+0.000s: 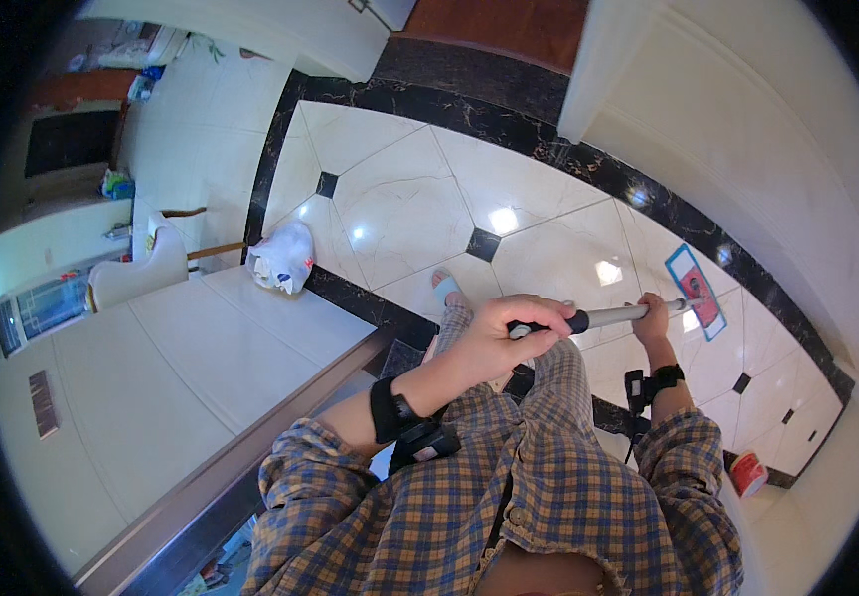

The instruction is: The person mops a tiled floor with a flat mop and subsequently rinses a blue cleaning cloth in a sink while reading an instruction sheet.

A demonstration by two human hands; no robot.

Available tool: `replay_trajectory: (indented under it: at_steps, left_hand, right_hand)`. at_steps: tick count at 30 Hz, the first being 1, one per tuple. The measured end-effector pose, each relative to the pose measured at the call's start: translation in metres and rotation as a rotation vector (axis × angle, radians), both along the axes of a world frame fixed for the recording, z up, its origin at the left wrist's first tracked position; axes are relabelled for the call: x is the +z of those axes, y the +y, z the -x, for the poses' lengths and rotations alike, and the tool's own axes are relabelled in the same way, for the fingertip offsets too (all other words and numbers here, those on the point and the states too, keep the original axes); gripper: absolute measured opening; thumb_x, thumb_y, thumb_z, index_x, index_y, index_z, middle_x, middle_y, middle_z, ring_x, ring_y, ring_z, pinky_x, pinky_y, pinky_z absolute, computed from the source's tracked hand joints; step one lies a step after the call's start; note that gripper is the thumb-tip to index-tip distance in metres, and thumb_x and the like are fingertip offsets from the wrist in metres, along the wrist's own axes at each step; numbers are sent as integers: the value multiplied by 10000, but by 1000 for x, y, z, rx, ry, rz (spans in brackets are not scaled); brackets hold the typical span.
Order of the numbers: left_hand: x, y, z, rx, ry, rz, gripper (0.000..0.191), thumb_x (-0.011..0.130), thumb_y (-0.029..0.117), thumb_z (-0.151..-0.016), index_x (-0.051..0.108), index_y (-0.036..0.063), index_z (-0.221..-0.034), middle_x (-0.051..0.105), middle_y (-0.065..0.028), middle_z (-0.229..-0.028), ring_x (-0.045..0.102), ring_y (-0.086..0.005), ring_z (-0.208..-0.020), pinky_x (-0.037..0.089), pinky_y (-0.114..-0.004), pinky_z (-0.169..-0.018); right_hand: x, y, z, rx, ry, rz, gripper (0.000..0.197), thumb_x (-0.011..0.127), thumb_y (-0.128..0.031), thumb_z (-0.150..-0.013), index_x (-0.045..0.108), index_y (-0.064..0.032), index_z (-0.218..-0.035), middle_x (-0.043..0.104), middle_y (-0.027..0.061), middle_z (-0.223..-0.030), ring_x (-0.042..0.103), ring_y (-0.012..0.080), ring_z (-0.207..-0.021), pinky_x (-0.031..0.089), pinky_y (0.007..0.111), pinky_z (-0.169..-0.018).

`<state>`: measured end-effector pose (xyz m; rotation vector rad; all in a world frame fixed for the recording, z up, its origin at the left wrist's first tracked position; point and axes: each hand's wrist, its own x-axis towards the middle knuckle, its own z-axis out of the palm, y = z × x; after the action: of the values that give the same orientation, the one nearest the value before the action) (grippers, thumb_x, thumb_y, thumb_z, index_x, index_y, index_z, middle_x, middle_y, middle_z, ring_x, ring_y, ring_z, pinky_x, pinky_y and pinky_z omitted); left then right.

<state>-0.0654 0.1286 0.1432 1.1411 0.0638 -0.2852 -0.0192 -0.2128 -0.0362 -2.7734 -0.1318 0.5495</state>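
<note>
A flat mop reaches across the view to the right, its silver pole (612,316) ending in a black grip. My left hand (515,328) is closed around that grip, in front of my body. Farther down the pole, my right hand (651,319) wraps around the metal. Beyond it the mop head (697,292), white and red with a blue border, lies flat on the tiled floor (414,201) near the dark marble edging. My left foot (444,285) shows in a pale slipper beneath my left hand.
A tied white plastic bag (282,257) sits at the left by the white panelled wall (198,357). A white chair (142,264) stands past it. The dark marble border (504,112) runs below a doorway and white door (727,134). A red tub (747,474) rests at lower right.
</note>
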Motion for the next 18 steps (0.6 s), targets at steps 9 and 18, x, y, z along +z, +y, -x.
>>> replay_trajectory:
  at_steps: [9, 18]
  left_hand:
    - [44, 111, 35, 529, -25, -192, 65, 508, 62, -728, 539, 6, -735, 551, -98, -652, 547, -215, -684, 404, -401, -773]
    - [73, 174, 126, 833, -125, -535, 218, 489, 281, -764, 463, 64, -761, 448, -38, -553, 472, -209, -597, 375, -441, -751]
  right_hand:
    - [-22, 185, -14, 217, -47, -491, 221, 672, -196, -567, 500, -58, -562, 515, 131, -603, 505, 299, -635, 391, 370, -547]
    - [-35, 371, 15, 471, 19, -678, 189, 659, -111, -551, 475, -85, -581, 485, 89, -584, 497, 289, -642, 380, 374, -631]
